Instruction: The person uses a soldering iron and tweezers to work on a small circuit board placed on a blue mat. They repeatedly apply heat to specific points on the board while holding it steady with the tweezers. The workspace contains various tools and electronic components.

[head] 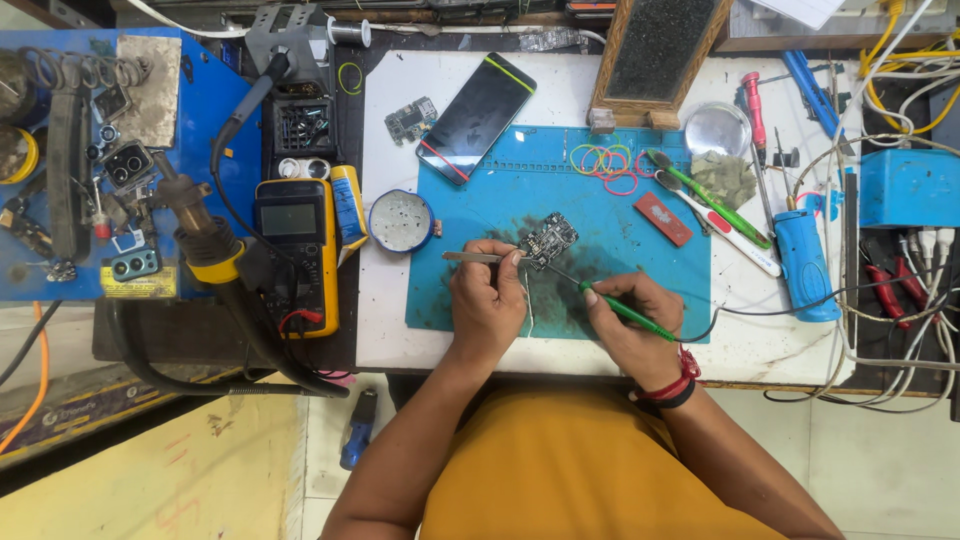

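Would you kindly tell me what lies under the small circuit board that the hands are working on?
The circuit board rests on the blue work mat, which shows dark smudges around it. The mat directly beneath is covered by the board.

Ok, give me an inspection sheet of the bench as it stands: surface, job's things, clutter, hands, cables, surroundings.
Surface: white bench with a blue work mat, dark smudges around the work spot.
Job's things: small circuit board on the mat; metal tweezers and green-handled iron both meet it.
Clutter: phone, round tin, rubber bands, toothbrushes, yellow multimeter.
Hands: left hand grips the tweezers; right hand grips the iron.
Cables: iron's black lead runs right; white and yellow wires bundled at the right edge.
Surroundings: blue station with hot-air handle at left.
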